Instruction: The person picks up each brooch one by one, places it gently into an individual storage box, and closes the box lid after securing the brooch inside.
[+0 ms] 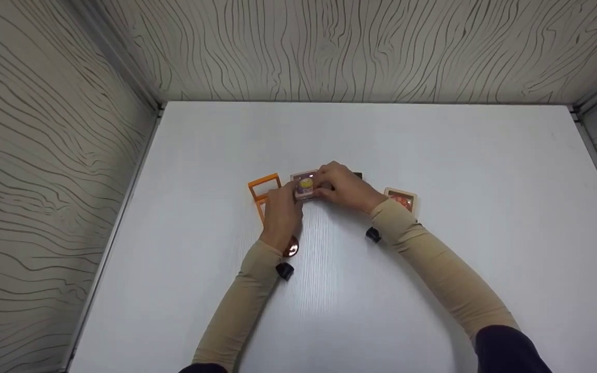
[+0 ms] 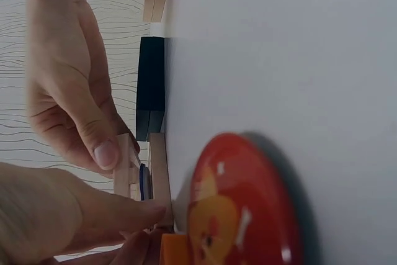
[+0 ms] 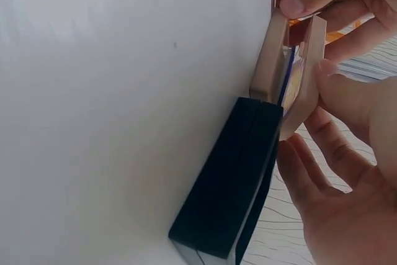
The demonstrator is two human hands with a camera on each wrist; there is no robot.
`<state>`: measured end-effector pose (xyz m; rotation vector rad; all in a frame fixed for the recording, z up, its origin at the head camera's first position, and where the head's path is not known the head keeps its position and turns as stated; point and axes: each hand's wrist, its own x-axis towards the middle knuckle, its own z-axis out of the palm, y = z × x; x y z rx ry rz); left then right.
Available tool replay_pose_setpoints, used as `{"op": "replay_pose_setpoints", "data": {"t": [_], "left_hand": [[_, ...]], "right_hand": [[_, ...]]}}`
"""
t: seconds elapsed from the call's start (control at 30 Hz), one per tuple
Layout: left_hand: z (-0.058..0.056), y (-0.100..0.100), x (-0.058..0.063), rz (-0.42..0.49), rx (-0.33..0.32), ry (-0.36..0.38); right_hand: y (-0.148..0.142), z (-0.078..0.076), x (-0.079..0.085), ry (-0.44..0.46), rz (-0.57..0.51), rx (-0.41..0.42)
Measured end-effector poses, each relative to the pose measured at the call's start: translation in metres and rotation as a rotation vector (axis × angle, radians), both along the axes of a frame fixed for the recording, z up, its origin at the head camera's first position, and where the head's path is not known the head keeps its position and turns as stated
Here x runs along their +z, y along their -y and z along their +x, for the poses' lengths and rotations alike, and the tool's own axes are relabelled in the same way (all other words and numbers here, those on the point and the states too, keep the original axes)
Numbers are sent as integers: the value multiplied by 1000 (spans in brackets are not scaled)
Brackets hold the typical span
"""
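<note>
My right hand (image 1: 347, 187) pinches the upper half (image 3: 313, 60) of a pinkish-beige display case, thumb on its outer face. That half is tipped up over the lower half (image 2: 160, 166), which lies on the white table. Between the halves sits a round badge (image 1: 306, 183) with a yellow figure on purple; its blue rim shows side-on in both wrist views. My left hand (image 1: 281, 215) grips the case's left end, thumb at the lower half. Beside that hand lies an orange case (image 1: 264, 180), unfolded and partly covered by it. A glossy red badge (image 2: 236, 209) is near the left wrist.
Against the beige case's right side stands a dark case (image 3: 229, 178), mostly behind my right hand in the head view. Farther right lies a light wooden-coloured case (image 1: 402, 199) with a red badge inside. Patterned walls (image 1: 329, 52) border the white table (image 1: 329, 311).
</note>
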<state>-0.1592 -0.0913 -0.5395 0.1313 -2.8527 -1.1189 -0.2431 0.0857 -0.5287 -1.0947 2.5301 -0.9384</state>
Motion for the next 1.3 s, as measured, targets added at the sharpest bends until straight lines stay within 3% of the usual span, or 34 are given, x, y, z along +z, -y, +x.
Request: {"op": "replay_pose_setpoints", "data": {"t": [0.33, 0.53, 0.83, 1.3], "left_hand": [[0, 0, 4, -53, -6, 63], [-2, 1, 1, -105, -20, 9], [-4, 0, 2, -95, -2, 60], [-3, 1, 4, -95, -11, 68]], "right_hand": [[1, 3, -3, -16, 28, -7], [2, 3, -5, -12, 18, -23], [2, 6, -6, -34, 39, -38], [4, 9, -8, -66, 38, -44]]}}
